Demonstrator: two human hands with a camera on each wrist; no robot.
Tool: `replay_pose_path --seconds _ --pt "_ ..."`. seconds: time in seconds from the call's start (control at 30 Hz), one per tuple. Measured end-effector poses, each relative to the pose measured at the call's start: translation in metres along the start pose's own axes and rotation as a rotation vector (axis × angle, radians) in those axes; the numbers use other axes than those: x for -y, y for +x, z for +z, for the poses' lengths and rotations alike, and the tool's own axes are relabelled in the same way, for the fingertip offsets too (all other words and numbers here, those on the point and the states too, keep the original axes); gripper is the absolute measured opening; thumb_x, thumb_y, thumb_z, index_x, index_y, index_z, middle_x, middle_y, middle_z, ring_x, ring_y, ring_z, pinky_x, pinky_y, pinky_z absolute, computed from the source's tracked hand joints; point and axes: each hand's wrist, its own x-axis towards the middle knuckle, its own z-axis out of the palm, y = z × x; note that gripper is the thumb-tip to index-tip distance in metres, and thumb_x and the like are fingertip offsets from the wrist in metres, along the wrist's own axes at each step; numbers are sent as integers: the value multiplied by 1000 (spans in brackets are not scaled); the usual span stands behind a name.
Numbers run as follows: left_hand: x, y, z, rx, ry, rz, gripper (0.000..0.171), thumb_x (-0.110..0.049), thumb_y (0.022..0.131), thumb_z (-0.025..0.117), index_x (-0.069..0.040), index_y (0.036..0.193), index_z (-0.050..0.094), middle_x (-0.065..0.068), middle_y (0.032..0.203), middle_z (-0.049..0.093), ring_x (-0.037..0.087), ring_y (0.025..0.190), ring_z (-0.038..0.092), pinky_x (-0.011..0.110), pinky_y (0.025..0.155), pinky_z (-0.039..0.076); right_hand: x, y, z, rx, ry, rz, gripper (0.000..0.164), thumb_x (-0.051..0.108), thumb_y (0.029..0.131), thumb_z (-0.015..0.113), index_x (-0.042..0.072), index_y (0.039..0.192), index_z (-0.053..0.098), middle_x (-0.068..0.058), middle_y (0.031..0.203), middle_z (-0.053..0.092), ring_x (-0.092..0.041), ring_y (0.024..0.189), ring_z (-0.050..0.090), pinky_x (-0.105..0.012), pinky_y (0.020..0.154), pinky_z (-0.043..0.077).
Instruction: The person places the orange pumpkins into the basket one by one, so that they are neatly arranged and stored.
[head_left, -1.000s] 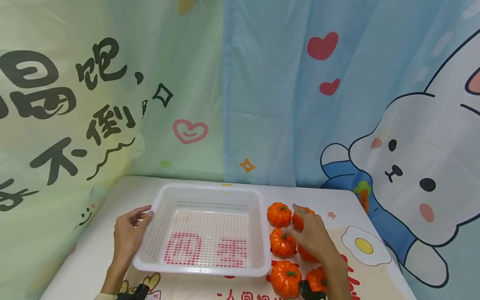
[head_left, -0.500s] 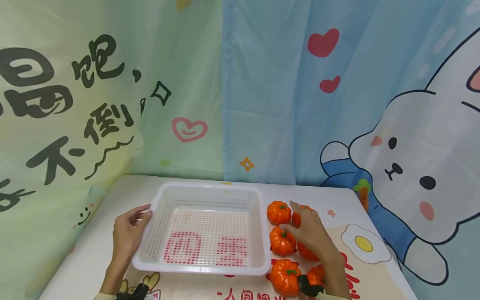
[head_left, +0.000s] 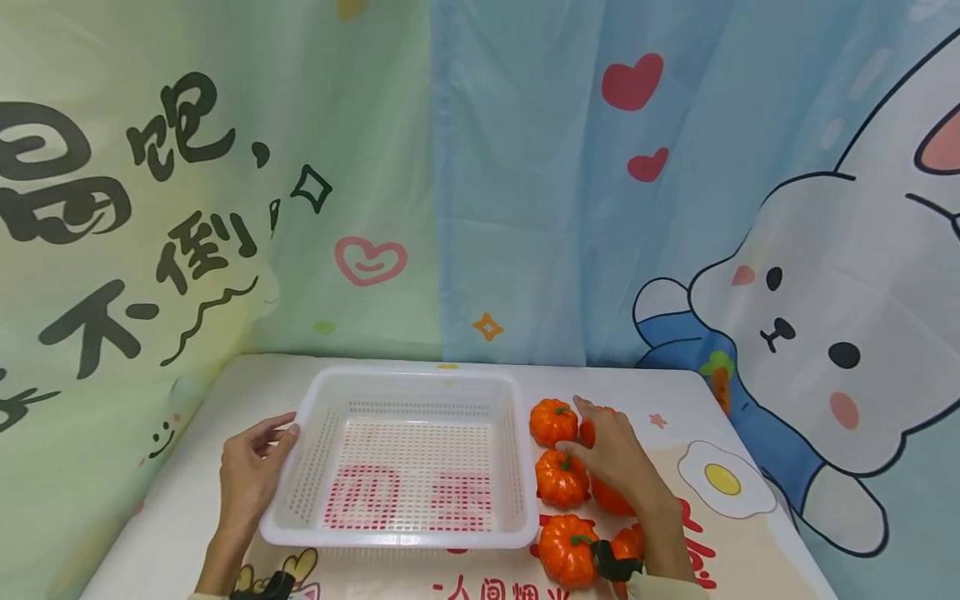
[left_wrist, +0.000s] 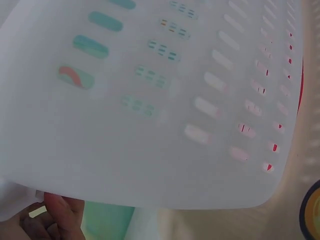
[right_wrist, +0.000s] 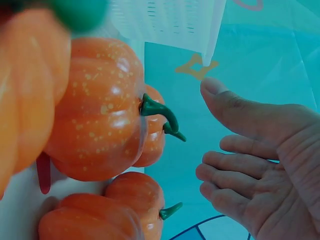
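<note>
A white plastic basket (head_left: 408, 540) with slotted walls stands on the table. My left hand (head_left: 247, 471) grips its left rim, thumb and fingers at the edge; the left wrist view shows that thumb (left_wrist: 62, 212) against the rim, below the wall. Right of the basket, orange toy pumpkins with green stems stand in two columns, among them a back one (head_left: 553, 422), a middle one (head_left: 562, 478) and a front one (head_left: 567, 550). Over the right column hovers my right hand (head_left: 615, 450), partly hiding those pumpkins. Its fingers are spread and hold nothing in the right wrist view.
The table (head_left: 255, 392) has a printed mat with red lettering and a fried-egg picture (head_left: 726, 479). A curtain (head_left: 510, 208) with cartoon prints hangs right behind the table. Black straps (head_left: 615, 562) circle the wrists.
My right hand has shifted slightly left and toward the back over the pumpkins. The left hand and the basket stay in place, while the head view has turned a little.
</note>
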Motion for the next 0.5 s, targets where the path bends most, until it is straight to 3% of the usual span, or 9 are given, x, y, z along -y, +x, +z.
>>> replay_pose_path --seconds 0.2,0.5 --pt "-1 1 0 -1 15 5 31 -21 105 75 -4 131 78 25 110 81 1 64 62 20 54 49 -3 3 4 -12 24 -29 82 24 95 87 1 163 47 -27 158 59 -54 144 51 -73 114 46" --pt "2 0 -1 6 -2 11 31 -20 105 75 -3 130 78 25 108 81 0 63 61 20 53 47 -3 7 5 -7 27 -8 80 22 97 85 1 163 46 -29 158 57 -53 146 50 -70 114 48"
